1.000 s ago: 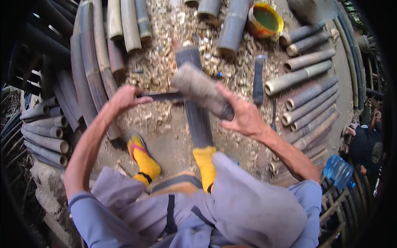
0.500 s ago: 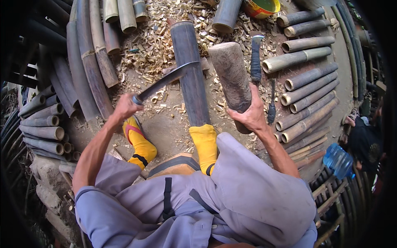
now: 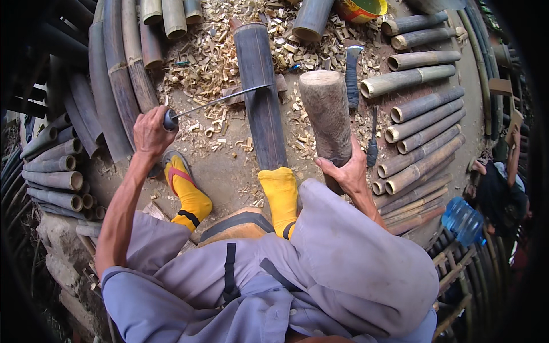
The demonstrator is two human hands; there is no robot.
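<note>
My left hand (image 3: 154,132) is closed round the dark handle of a long knife (image 3: 220,100). Its narrow blade reaches right and rests on or just over a dark bamboo tube (image 3: 260,108), roughly crosswise; contact is hard to tell. The tube lies pointing away from me, propped on a wooden block (image 3: 231,96). My foot in a yellow sock (image 3: 278,191) is against its near end. My right hand (image 3: 349,168) grips the narrow lower part of a thick wooden mallet (image 3: 326,111), its broad pale end upward, right of the tube.
Wood chips (image 3: 211,63) cover the ground. A blade with a black-wrapped handle (image 3: 352,80) and a thin wrapped tool (image 3: 373,143) lie at right. Cut bamboo lengths (image 3: 426,140) are piled both sides. A blue water jug (image 3: 463,220) and another person (image 3: 500,194) are far right.
My left hand has moved left and up, and the knife has turned from showing its flat side to nearly edge-on. The mallet has tipped more upright. At far right, a person's arm is now raised.
</note>
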